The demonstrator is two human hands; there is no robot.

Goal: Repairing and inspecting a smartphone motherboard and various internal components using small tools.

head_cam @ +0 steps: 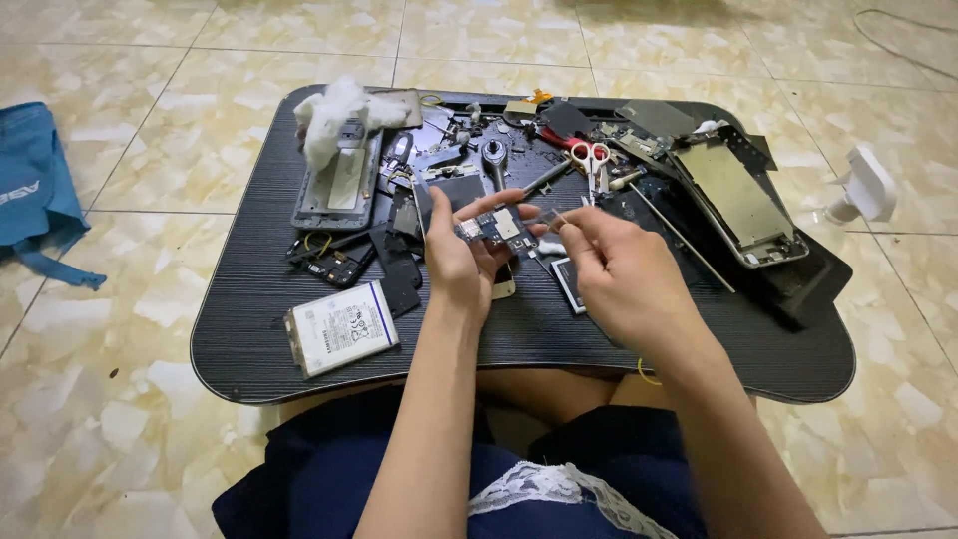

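Note:
My left hand [461, 262] grips a small phone circuit board [497, 231] over the middle of a black lap table [249, 349]. My right hand [621, 271] pinches a small clear plastic piece [547, 217] right beside the board's right end. Both hands hover just above the tabletop, amid scattered phone parts. A small dark module [567, 283] lies under my right hand.
A white phone battery [341, 326] lies front left. A phone frame with white cotton wadding [337, 115] sits back left. Red-handled scissors [589, 155], a metal tool [493, 160] and an open phone chassis [743, 200] lie at the back and right. Blue cloth [35, 190] and a white plug [866, 188] rest on the tiled floor.

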